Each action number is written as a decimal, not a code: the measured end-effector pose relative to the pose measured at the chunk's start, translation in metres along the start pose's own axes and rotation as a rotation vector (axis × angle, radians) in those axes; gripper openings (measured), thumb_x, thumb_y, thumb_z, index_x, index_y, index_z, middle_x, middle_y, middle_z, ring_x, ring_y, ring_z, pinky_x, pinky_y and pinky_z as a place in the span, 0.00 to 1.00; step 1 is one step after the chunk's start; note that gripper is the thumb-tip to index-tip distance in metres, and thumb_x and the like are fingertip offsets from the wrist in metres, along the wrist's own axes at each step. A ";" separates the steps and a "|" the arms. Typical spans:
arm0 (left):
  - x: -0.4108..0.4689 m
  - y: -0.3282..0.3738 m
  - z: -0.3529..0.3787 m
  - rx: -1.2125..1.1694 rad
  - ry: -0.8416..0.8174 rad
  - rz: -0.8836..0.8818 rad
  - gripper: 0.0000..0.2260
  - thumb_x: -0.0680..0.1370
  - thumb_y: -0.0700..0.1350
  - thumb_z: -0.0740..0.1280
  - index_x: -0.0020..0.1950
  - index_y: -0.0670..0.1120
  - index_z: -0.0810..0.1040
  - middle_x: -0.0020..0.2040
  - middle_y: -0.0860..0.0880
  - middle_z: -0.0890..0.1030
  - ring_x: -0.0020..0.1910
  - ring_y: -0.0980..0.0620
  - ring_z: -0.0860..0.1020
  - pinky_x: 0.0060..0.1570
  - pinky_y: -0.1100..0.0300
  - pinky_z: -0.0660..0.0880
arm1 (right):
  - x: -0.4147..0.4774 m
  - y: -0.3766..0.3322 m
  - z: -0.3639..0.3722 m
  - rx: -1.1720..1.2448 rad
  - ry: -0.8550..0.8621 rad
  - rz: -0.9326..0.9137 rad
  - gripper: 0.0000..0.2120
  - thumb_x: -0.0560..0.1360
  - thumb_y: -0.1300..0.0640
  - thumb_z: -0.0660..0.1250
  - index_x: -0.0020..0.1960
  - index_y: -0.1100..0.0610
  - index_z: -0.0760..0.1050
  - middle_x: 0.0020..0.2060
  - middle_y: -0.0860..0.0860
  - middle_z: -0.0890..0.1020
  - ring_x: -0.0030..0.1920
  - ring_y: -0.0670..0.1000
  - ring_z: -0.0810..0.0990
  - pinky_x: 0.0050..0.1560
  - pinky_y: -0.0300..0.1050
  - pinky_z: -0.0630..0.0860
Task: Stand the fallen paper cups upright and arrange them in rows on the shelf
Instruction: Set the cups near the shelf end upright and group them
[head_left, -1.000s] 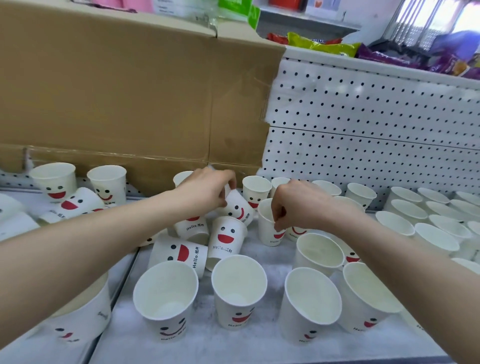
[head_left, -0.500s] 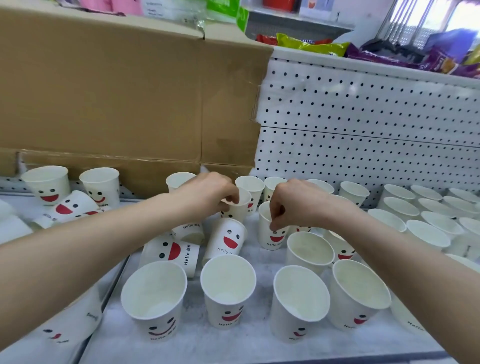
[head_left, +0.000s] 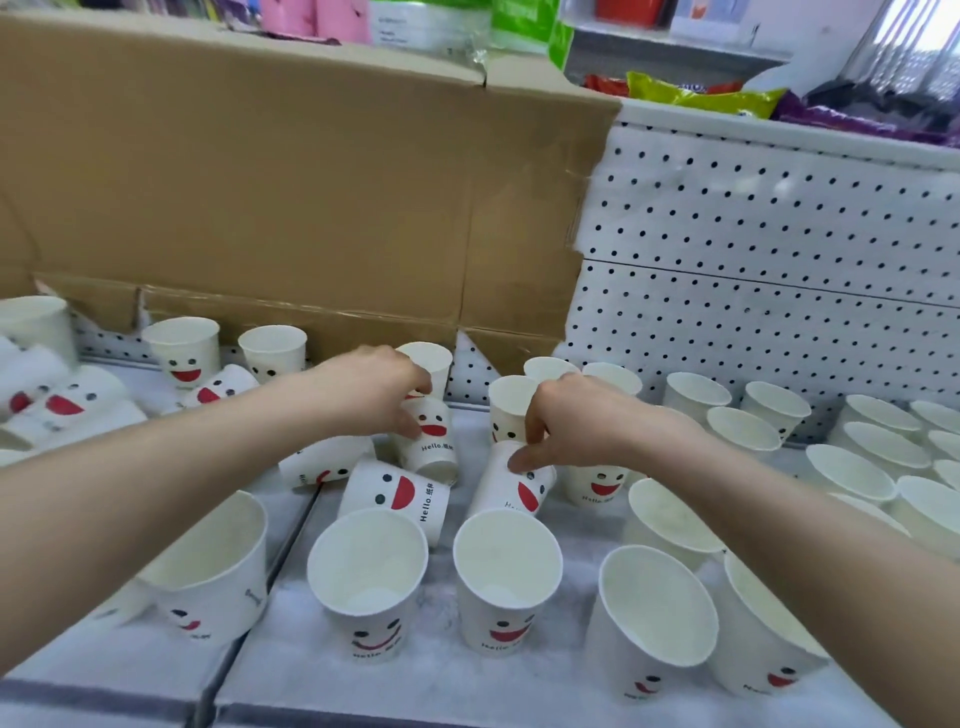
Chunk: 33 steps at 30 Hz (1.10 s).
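White paper cups with smiley faces crowd the white shelf (head_left: 291, 660). My left hand (head_left: 374, 395) grips one cup (head_left: 434, 441) from above at the middle back. My right hand (head_left: 576, 421) reaches down and pinches the upper end of a tilted cup (head_left: 511, 491). Between my arms a fallen cup (head_left: 395, 491) lies on its side, with another fallen cup (head_left: 327, 462) partly under my left wrist. More fallen cups (head_left: 67, 405) are piled at the far left. Upright cups (head_left: 506, 561) stand in front, and rows of upright cups (head_left: 753, 426) fill the right.
A large cardboard box (head_left: 311, 182) stands behind the left half of the shelf. A white pegboard panel (head_left: 779, 260) backs the right half, with snack bags (head_left: 701, 96) on top. A seam (head_left: 291, 530) divides two shelf panels.
My left hand has taken hold of a cup nearer the back. My right hand has left the upright cup's rim and dropped onto the tilted cup in front of it.
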<state>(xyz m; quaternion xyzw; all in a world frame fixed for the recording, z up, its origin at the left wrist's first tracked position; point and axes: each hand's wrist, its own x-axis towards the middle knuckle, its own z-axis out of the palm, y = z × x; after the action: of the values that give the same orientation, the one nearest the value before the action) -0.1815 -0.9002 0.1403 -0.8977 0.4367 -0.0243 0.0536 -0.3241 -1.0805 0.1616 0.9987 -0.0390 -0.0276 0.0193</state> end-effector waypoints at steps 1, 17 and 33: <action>0.000 0.000 0.002 -0.003 -0.005 -0.012 0.23 0.71 0.59 0.70 0.63 0.52 0.74 0.58 0.48 0.78 0.56 0.46 0.75 0.54 0.51 0.74 | 0.001 0.000 0.001 0.010 -0.008 0.002 0.18 0.68 0.39 0.72 0.44 0.54 0.83 0.38 0.52 0.81 0.42 0.53 0.79 0.38 0.44 0.74; -0.001 0.009 -0.012 -0.276 0.208 0.078 0.10 0.73 0.48 0.72 0.53 0.52 0.81 0.41 0.58 0.77 0.42 0.57 0.75 0.38 0.64 0.68 | -0.023 0.010 -0.035 0.020 0.149 -0.184 0.09 0.71 0.50 0.72 0.36 0.54 0.78 0.31 0.47 0.77 0.37 0.50 0.76 0.37 0.43 0.71; -0.023 0.008 -0.009 -0.059 0.238 0.217 0.14 0.73 0.53 0.72 0.58 0.55 0.80 0.53 0.57 0.79 0.50 0.54 0.78 0.46 0.56 0.75 | -0.013 0.001 -0.037 -0.015 0.045 -0.296 0.06 0.72 0.47 0.72 0.42 0.49 0.82 0.34 0.44 0.80 0.36 0.44 0.76 0.35 0.37 0.71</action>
<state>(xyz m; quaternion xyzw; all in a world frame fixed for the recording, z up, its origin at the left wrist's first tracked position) -0.2026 -0.8872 0.1481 -0.8372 0.5349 -0.1117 -0.0226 -0.3348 -1.0789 0.1993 0.9937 0.1093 -0.0079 0.0231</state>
